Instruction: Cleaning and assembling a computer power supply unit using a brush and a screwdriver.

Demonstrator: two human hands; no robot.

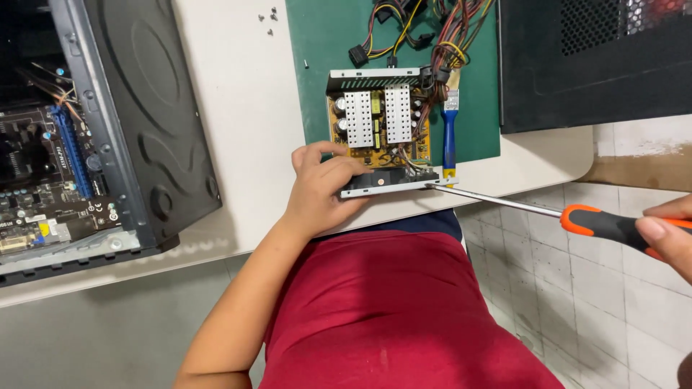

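**Inspector:** Report the position of the unit under work.

**Assistant:** The opened power supply [382,133] sits at the near edge of the white table [245,130], partly on the green mat [324,43]. Its cover is off; the yellowish circuit board and 2 perforated silver heat sinks are exposed. A bundle of coloured cables [432,36] runs from its far side across the mat.

**Inspector:** Left hand?

**Assistant:** The left hand [321,187] grips the near left corner of the power supply, thumb on top by the board, fingers curled against the front metal edge.

**Inspector:** Right hand?

**Assistant:** The right hand [667,234] is at the right border, only partly in view. Its fingers are closed around the orange and black handle of a screwdriver [548,212]. The metal shaft runs leftward, and its tip touches the near right corner of the power supply's frame.

**Inspector:** Surroundings?

**Assistant:** A blue-handled brush [450,137] lies on the mat just beside the unit's right side. Several small screws [270,16] lie loose on the table at the far left of the mat. An open computer case [108,144] with its motherboard showing lies at the left; a black perforated panel [591,57] lies at the far right.
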